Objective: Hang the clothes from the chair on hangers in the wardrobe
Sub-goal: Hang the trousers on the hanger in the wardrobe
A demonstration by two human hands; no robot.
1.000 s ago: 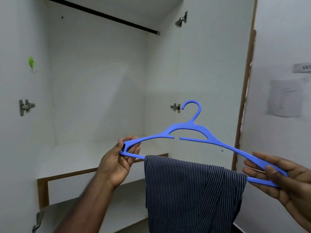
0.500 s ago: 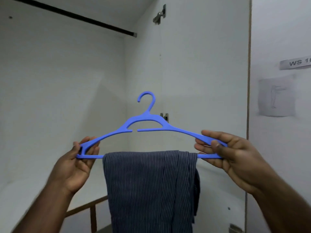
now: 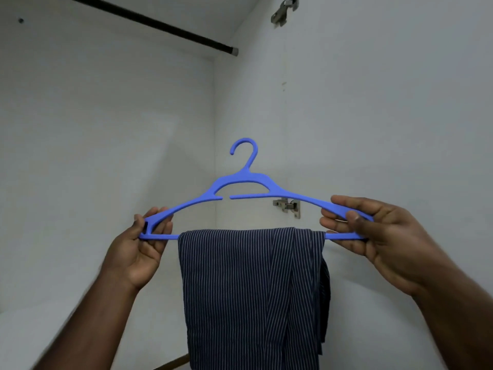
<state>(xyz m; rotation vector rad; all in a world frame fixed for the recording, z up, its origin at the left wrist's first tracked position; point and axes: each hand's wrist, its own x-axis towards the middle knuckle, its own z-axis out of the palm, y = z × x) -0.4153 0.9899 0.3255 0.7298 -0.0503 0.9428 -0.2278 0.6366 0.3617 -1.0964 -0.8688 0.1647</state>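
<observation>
A blue plastic hanger (image 3: 241, 182) is held level in front of me inside the white wardrobe. Dark navy pinstriped trousers (image 3: 253, 295) are folded over its bottom bar and hang down past the frame's lower edge. My left hand (image 3: 144, 249) grips the hanger's left end. My right hand (image 3: 373, 236) pinches the right end between thumb and fingers. The hook points up and curls to the left, well below the black wardrobe rail (image 3: 160, 25) at the top.
The wardrobe's white back wall and right side wall (image 3: 373, 116) meet behind the hanger. Metal hinge plates (image 3: 286, 206) sit on the side wall, another hinge (image 3: 284, 9) near the top. A white shelf (image 3: 32, 329) lies at lower left, with a wooden edge (image 3: 173, 363) at the bottom.
The hanger with the trousers has risen and levelled out. My right hand has come in from the far right edge, and the view has tilted up toward the rail.
</observation>
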